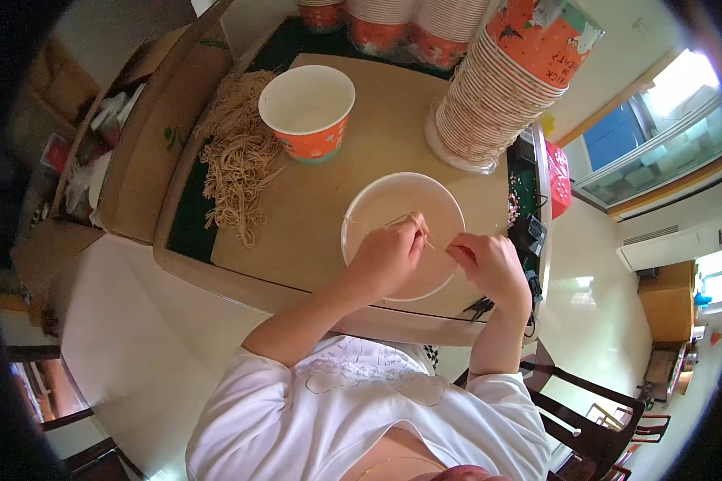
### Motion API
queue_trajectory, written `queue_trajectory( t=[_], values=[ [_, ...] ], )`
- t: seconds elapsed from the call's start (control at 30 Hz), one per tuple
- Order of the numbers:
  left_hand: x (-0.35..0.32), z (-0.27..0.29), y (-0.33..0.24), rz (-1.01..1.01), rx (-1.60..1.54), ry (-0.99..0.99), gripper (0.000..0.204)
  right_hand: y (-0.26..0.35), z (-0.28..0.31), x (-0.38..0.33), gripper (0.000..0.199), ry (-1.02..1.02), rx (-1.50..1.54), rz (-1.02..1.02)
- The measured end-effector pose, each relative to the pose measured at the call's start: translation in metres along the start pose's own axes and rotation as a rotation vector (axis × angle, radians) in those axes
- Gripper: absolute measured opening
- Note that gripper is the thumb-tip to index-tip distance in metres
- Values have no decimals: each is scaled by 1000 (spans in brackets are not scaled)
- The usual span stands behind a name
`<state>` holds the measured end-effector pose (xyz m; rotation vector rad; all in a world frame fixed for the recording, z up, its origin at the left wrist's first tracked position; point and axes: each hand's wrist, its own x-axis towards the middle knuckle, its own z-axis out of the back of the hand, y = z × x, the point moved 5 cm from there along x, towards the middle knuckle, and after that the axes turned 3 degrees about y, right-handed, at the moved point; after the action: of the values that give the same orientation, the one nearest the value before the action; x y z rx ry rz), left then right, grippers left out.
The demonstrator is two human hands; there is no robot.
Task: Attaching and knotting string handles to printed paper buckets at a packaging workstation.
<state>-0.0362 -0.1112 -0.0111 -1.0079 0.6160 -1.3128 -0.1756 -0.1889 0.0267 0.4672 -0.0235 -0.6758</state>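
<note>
A paper bucket [417, 192] with a white inside stands before me on the brown board, its mouth facing up. My left hand [393, 254] is over its opening, fingers closed in a pinch on a thin beige string [432, 244]. The string spans the short gap to my right hand [489, 260], which pinches it at the bucket's right rim. Another bit of it shows at the bucket's left rim. Beyond my left hand are an orange patterned paper bucket [313, 146] and a loose heap of beige strings [237, 172].
A tall leaning stack of paper buckets [497, 96] stands at the back right, wound with string. More wrapped stacks [381, 24] line the back. At the table's right edge lie a black adapter [529, 234] and scissors [480, 307]. An open cardboard box [148, 152] is at left.
</note>
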Motion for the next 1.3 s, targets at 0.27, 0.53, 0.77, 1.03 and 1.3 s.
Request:
queue_trajectory(
  t=[0.27,0.53,0.77,1.03,1.3],
  values=[
    [15,8,-12,-85,42,-19,7,30,21,12,15,-311,56,144],
    [24,8,-5,-137,131,-56,8,9,8,35,11,-338,141,158],
    [10,10,-29,-339,252,205,14,-8,-1,42,7,-372,452,48],
    [19,-12,-35,-658,555,4,18,-16,-7,44,7,-407,546,72],
    [22,-8,-26,-631,298,51,13,-19,-8,30,4,-517,524,105]
  ],
)
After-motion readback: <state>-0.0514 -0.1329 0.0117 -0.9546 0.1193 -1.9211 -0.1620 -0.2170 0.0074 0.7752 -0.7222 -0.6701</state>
